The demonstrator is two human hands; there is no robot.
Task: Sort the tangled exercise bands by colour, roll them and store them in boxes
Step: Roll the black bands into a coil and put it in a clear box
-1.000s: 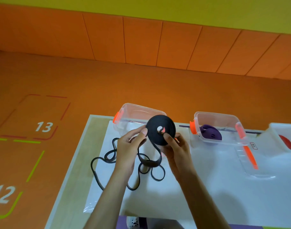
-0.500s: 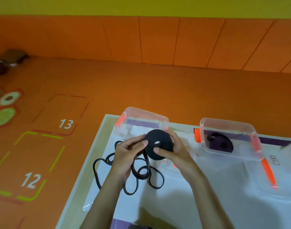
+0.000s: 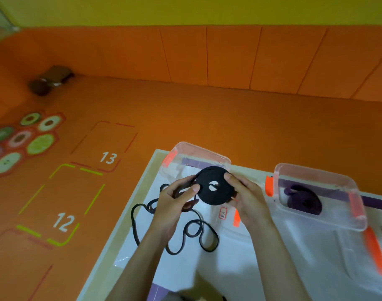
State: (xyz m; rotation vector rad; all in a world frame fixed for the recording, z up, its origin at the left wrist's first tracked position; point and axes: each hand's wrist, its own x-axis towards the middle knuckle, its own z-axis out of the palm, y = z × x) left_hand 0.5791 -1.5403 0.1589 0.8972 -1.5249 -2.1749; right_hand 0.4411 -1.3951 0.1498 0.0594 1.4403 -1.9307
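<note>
- Head view. Black band roll (image 3: 208, 196): a flat coil with a small open hole in the middle, its face turned up toward the camera. It is held off the table (image 3: 152, 170) between both hands.
- Left hand (image 3: 177, 198): fingers curled, thumb pressed flat on the left part of the coil's face. The fingers sit under the coil edge where the unrolled strand leaves it. The grip is closed on the roll.
- Right hand (image 3: 247, 196): thumb tip on the upper right rim of the coil, other fingers curled behind it and mostly hidden. The grip is closed on the roll.
- Loose tail of the band (image 3: 132, 218): thin black loops lying on the white sheet (image 3: 207, 268), below and left of the hands. It runs up to the left hand.
- Left clear box (image 3: 198, 149): on the table just beyond the roll, with an orange latch on its left end. The roll overlaps its near wall in the picture. I cannot tell whether the roll is over the box or short of it.
- Right clear box (image 3: 316, 170): beside the right hand, apart from it, with a coiled purple band (image 3: 305, 198) inside.
- Clear lid with orange latch (image 3: 374, 253): flat on the sheet, just near of the right box.
- Orange floor (image 3: 207, 118): printed numbers 12 and 13 left of the table.
</note>
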